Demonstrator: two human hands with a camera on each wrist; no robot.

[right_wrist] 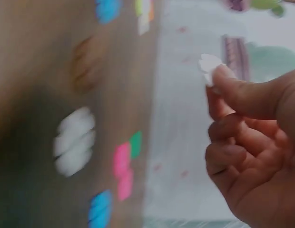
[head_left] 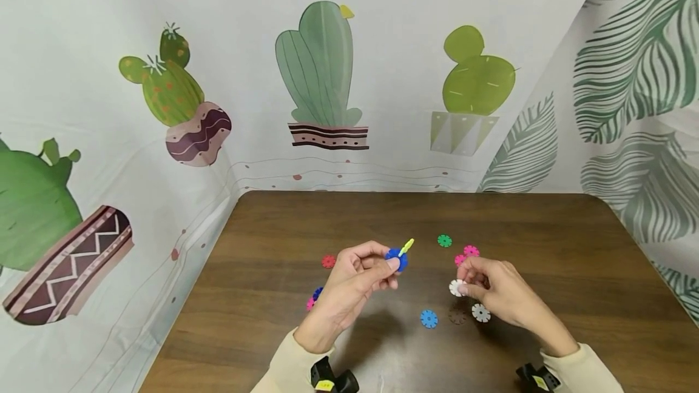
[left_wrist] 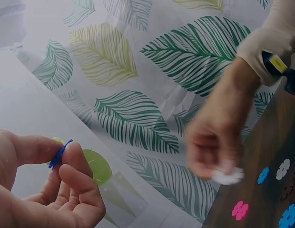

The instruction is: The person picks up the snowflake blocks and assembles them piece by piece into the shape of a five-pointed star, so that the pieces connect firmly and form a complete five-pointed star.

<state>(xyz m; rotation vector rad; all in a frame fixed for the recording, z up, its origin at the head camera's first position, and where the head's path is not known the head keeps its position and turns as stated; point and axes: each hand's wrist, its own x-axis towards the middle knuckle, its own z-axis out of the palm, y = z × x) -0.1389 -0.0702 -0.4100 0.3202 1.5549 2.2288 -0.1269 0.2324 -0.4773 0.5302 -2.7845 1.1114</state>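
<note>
My left hand pinches a dark blue notched plastic disc between thumb and fingers, above the table. A yellow disc, seen nearly edge-on, is joined to it and sticks up to the right. To the right, my right hand pinches a white notched disc with thumb and fingertips. In the right wrist view the held white disc is partly covered by the thumb. The two held discs are apart from each other.
Loose discs lie on the brown table: light blue, brown and white near the right hand, green and pink beyond it. A red disc and a dark blue one lie left of the left hand.
</note>
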